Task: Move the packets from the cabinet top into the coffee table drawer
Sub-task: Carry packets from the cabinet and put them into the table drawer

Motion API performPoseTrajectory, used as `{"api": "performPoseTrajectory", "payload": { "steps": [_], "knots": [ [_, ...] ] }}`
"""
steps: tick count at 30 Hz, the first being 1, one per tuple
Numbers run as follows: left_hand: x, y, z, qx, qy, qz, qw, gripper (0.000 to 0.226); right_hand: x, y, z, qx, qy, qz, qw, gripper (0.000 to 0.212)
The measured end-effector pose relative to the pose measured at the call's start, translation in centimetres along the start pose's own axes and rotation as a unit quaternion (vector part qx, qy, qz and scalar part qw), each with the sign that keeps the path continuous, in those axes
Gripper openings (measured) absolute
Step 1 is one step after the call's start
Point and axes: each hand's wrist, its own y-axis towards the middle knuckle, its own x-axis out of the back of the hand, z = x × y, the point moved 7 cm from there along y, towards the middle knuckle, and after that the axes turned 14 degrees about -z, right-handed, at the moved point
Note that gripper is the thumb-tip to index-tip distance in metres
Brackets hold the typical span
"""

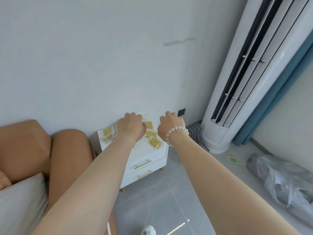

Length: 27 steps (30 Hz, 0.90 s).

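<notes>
Several clear packets with yellow contents (154, 142) lie scattered on top of a small white cabinet (145, 156) with two gold-handled drawers, against the wall. My left hand (132, 127) hovers over the middle of the cabinet top, fingers curled down among the packets; what they grip is hidden. My right hand (169, 128), with a pale bead bracelet and a ring, is over the cabinet's right back corner, fingers curled away from me. More packets (108, 133) lie at the left of the top. The coffee table is not in view.
A brown sofa (33, 150) with a light cushion stands left of the cabinet. A tall white air conditioner (245, 82) stands at the right, with a blue curtain (277, 106) behind it. A grey plastic bag (288, 180) lies on the tiled floor.
</notes>
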Motion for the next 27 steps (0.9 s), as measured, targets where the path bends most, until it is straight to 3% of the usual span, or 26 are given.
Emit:
{"api": "performPoseTrajectory", "payload": {
  "steps": [12, 21, 27],
  "knots": [
    [-5.3, 8.7, 7.0, 0.025, -0.012, 0.028, 0.999, 0.035, -5.2, 9.0, 4.4, 0.01, 0.002, 0.029, 1.0, 0.034],
    [-7.5, 13.1, 8.5, 0.024, -0.019, 0.03, 0.999, 0.035, -7.0, 14.5, 3.8, 0.0, -0.006, 0.029, 1.0, 0.036],
    [-10.7, 14.5, 12.7, 0.071, 0.004, 0.055, 0.996, 0.033, -11.2, 18.3, 6.0, 0.031, 0.018, 0.062, 0.997, 0.037]
  ]
}}
